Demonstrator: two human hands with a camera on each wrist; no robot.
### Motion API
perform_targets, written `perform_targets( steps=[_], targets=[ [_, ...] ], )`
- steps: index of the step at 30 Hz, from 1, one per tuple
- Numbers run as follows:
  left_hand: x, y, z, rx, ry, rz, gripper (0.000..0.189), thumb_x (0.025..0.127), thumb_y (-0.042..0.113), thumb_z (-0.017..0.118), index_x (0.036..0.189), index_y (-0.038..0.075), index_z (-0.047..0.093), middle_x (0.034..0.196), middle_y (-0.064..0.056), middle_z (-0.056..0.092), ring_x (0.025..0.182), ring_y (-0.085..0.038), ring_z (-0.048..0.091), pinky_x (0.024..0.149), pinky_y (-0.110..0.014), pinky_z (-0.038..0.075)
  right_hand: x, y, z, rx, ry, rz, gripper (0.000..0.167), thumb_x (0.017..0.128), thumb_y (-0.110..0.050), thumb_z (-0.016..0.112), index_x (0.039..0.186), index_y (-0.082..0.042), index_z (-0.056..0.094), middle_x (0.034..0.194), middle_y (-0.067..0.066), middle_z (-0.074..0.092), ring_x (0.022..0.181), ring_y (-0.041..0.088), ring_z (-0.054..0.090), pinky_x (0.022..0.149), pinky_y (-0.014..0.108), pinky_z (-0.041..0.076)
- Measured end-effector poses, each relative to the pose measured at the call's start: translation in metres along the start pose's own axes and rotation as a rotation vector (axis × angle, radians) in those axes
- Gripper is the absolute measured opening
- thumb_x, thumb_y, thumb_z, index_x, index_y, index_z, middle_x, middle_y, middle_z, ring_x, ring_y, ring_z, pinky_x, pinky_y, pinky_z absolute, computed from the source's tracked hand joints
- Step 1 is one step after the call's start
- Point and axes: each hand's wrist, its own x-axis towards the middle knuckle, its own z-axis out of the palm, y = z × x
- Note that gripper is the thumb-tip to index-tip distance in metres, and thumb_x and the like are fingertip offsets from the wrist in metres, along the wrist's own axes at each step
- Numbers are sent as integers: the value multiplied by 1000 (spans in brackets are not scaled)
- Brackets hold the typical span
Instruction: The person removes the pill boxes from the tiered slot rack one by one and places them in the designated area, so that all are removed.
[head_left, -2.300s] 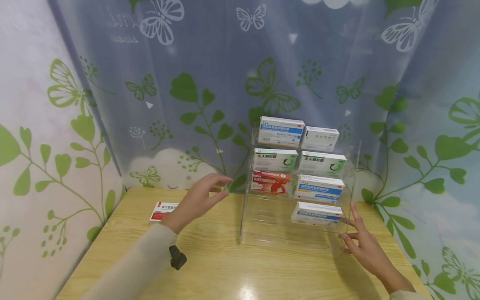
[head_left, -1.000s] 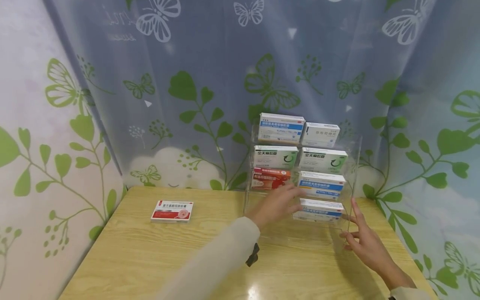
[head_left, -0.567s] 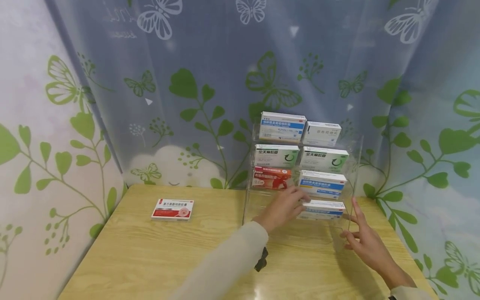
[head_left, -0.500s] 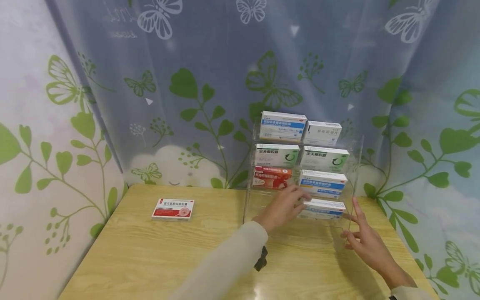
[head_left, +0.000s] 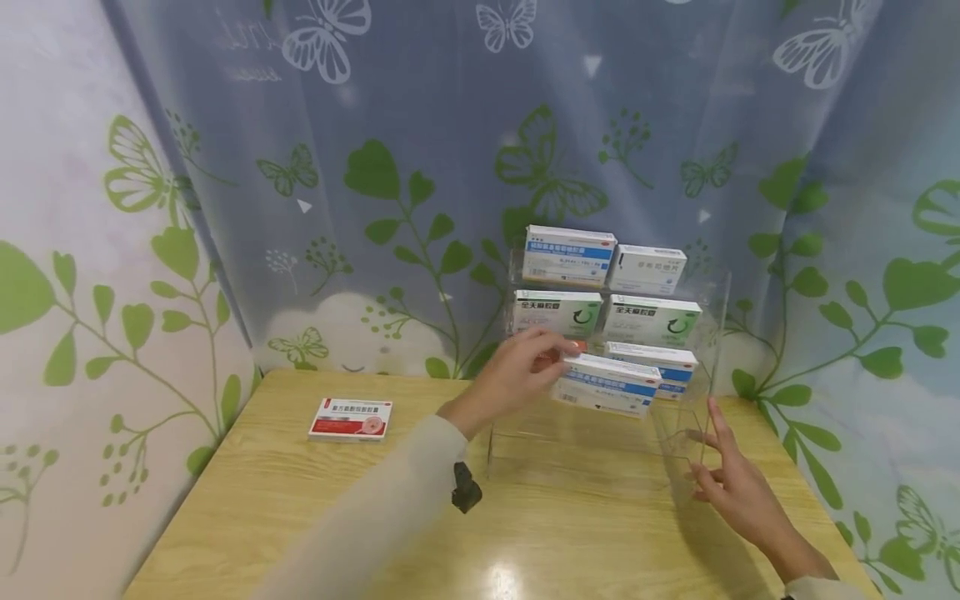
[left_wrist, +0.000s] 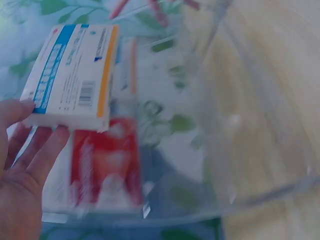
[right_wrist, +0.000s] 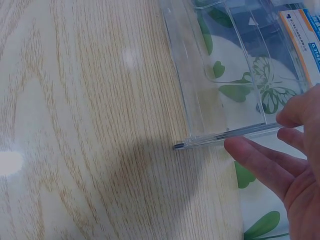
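Note:
With thumb and fingers my left hand (head_left: pixel 517 371) pinches the left end of a white and blue medicine box (head_left: pixel 607 390). That box (left_wrist: pixel 72 75) is held tilted in front of the clear acrylic display rack (head_left: pixel 517 442), overlapping the red medicine box (head_left: pixel 577 346) and a blue and white box (head_left: pixel 678 367) behind it. At the rack's right side, my right hand (head_left: pixel 738 492) holds the edge of the side panel, fingers on both faces of the clear plastic (right_wrist: pixel 230 134). Green and white boxes (head_left: pixel 557 313) fill the tier above.
On the top tier stand a blue and white box (head_left: pixel 568 257) and a plain white box (head_left: pixel 647 269). A red and white medicine box (head_left: pixel 350 418) lies flat at the left of the wooden table (head_left: pixel 420 533). A patterned curtain (head_left: pixel 420 100) hangs close behind the table.
My left hand came rightward to the rack's lowest filled tier, took the white and blue medicine box there, and has raised it up and leftward. My right hand stays at the rack's side.

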Motion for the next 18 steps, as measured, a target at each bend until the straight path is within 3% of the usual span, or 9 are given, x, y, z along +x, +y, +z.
perform_targets(
  steps=[9, 14, 18],
  targets=[
    [-34, -25, -86, -35, 16, -31, 23, 108, 17, 71, 130, 15, 76, 130, -3, 70, 116, -19, 68, 103, -44, 60, -2, 0, 0, -19, 20, -2, 107, 101, 12, 63, 176, -22, -6, 148, 51, 46, 77, 37, 81, 59, 25, 65],
    [-63, -47, -129, -49, 62, -144, 26, 110, 22, 69, 135, 18, 74, 138, -3, 68, 123, -24, 68, 106, -52, 59, -2, 1, 3, -19, 14, -9, 108, 101, 13, 63, 176, -19, -7, 146, 50, 48, 77, 38, 81, 59, 25, 65],
    [-81, -69, -149, -41, 97, -236, 28, 110, 22, 68, 137, 14, 72, 142, -9, 66, 126, -31, 69, 104, -54, 61, -2, 1, 3, -26, 22, -13, 109, 100, 14, 64, 176, -18, -7, 145, 50, 49, 76, 35, 81, 58, 25, 64]
  ],
)
